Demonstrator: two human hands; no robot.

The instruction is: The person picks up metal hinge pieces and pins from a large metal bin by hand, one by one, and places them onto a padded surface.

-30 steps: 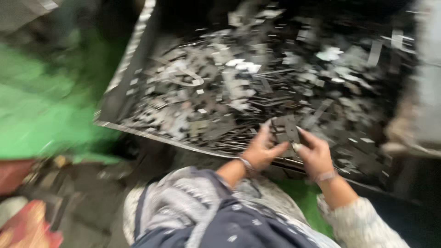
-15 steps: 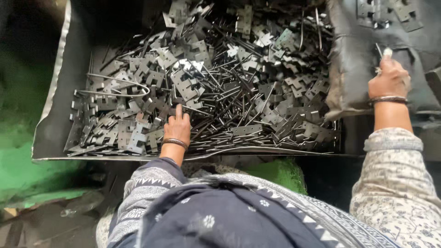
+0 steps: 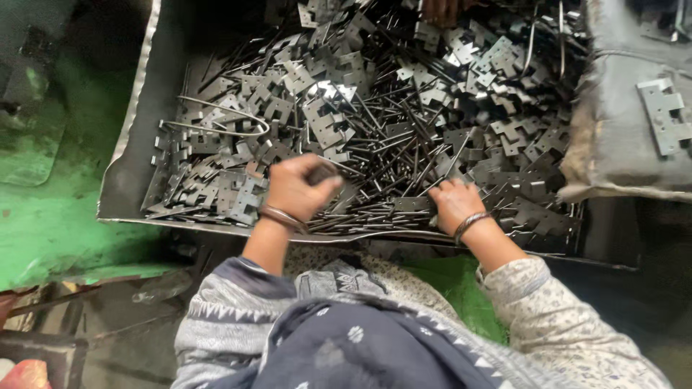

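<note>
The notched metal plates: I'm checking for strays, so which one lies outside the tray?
The pale metal plate lying alone on the grey padded cushion at far right; all the others are heaped with rods inside the tray.

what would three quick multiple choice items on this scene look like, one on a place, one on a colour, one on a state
1. Where does the right hand rest?
A. on the pile of metal plates and rods in the tray
B. on the green floor
C. on the grey cloth

2. What colour is the floor left of the tray?
A. red
B. green
C. white

3. How is the left hand?
A. flat and spread open
B. hanging away from the tray
C. curled shut around a small dark piece

Answers:
1. A, its fingers lie on the metal plates and rods by the tray's near edge.
2. B, the surface there is painted green.
3. C, it is closed in a fist over the pile, with a small dark piece showing at its top.
</note>
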